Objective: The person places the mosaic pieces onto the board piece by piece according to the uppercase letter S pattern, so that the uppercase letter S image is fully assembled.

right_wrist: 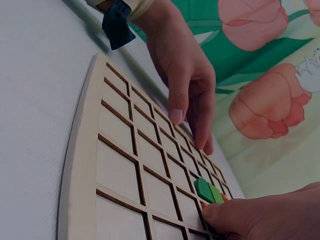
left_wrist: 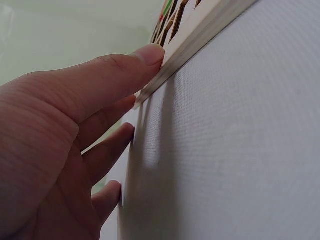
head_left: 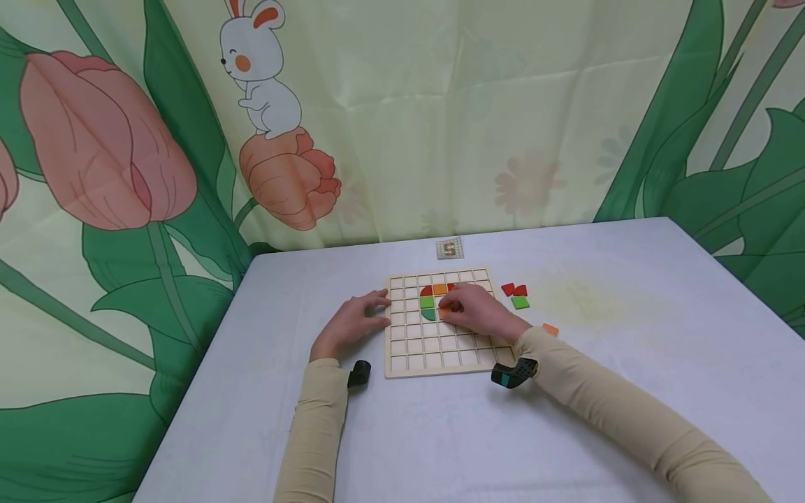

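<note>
Counted on one table (head_left: 233,405): one board (head_left: 415,362) in the middle and one card (head_left: 449,249) at the far edge. Two hands, one left (head_left: 352,323), one right (head_left: 481,311); two sleeves (head_left: 317,433), two wrist cameras (head_left: 359,375). Right of the board, four loose pieces: two red (head_left: 520,290), one green (head_left: 520,302), one orange (head_left: 550,329). On the board, at least six pieces: two red (head_left: 426,290), two orange (head_left: 439,288), two green (head_left: 427,302); exact total hidden by the right hand. Behind, one backdrop (head_left: 402,140), with one rabbit (head_left: 270,105).
</note>
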`<action>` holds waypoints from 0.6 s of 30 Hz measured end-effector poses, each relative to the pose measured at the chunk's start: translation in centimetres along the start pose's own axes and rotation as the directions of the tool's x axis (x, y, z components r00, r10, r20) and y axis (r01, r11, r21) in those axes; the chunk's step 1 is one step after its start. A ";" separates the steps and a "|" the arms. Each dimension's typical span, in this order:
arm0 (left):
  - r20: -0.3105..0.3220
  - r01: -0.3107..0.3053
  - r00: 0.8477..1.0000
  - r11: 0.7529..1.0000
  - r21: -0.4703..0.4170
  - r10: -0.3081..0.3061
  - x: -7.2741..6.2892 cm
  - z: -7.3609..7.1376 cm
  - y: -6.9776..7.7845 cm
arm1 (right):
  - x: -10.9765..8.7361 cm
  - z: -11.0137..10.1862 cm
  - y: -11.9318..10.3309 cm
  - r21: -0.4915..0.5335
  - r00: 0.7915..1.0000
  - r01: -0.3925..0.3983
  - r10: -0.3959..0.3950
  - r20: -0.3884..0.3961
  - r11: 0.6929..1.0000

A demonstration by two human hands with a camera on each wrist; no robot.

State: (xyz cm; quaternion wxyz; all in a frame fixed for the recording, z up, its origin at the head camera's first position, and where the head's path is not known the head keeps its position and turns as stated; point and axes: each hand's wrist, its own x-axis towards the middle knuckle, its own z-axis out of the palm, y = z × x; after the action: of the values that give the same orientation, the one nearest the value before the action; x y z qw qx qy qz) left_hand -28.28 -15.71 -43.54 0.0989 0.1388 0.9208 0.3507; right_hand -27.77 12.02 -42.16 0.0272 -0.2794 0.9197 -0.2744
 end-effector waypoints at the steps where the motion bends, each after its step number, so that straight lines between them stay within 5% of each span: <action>1: -0.001 0.004 1.000 1.000 -0.001 -0.004 0.0 0.0 0.0 | 0.0 0.0 0.0 -0.001 1.000 -0.001 0.001 -0.001 1.000; 18: 0.002 0.009 1.000 1.000 -0.012 -0.009 -0.1 -0.1 0.0 | -0.2 -0.1 0.0 -0.020 1.000 0.008 -0.008 0.007 1.000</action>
State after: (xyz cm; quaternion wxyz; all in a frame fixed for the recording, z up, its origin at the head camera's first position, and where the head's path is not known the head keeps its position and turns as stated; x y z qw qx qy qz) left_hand -28.23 -15.77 -43.47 0.1023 0.1343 0.9192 0.3559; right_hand -27.68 12.21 -42.08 0.0266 -0.2843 0.9212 -0.2642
